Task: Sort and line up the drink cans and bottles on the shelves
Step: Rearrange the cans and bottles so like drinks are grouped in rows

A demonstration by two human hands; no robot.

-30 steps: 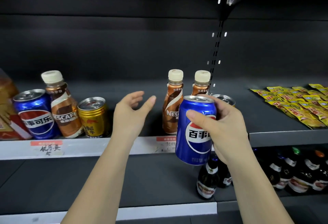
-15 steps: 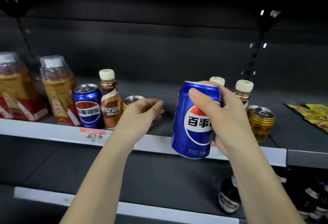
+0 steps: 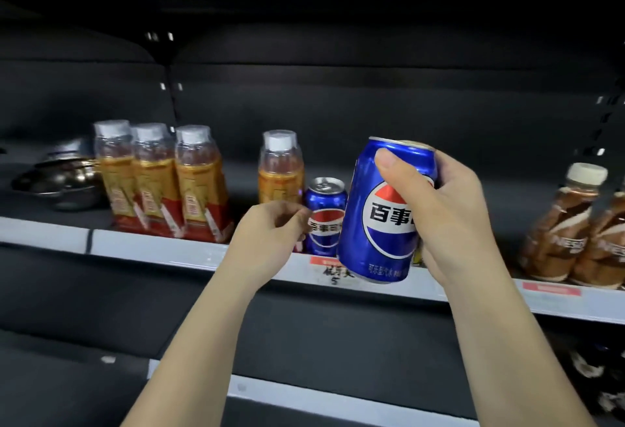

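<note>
On the shelf point(image 3: 152, 245), three tea bottles point(image 3: 159, 179) stood in a tight row at the left, with a fourth tea bottle point(image 3: 280, 169) apart from them to the right. Metal bowls point(image 3: 64, 179) sat further left, dim and blurred. A small blue cola can point(image 3: 325, 216) stood upright at the shelf's front edge, just right of the fourth bottle, above a handwritten price tag point(image 3: 333, 269). Two brown coffee bottles point(image 3: 571, 227) stood at the far right.

The left hand point(image 3: 267, 240) hovered in front of the standing can, fingers loosely curled and holding nothing; whether it touched the can could not be told. The right hand point(image 3: 449, 220) gripped a second cola can point(image 3: 385, 210), thumb across its front near the top, fingers wrapped behind. That can was tilted, held off the shelf just right of the standing one and partly covering it.
</note>
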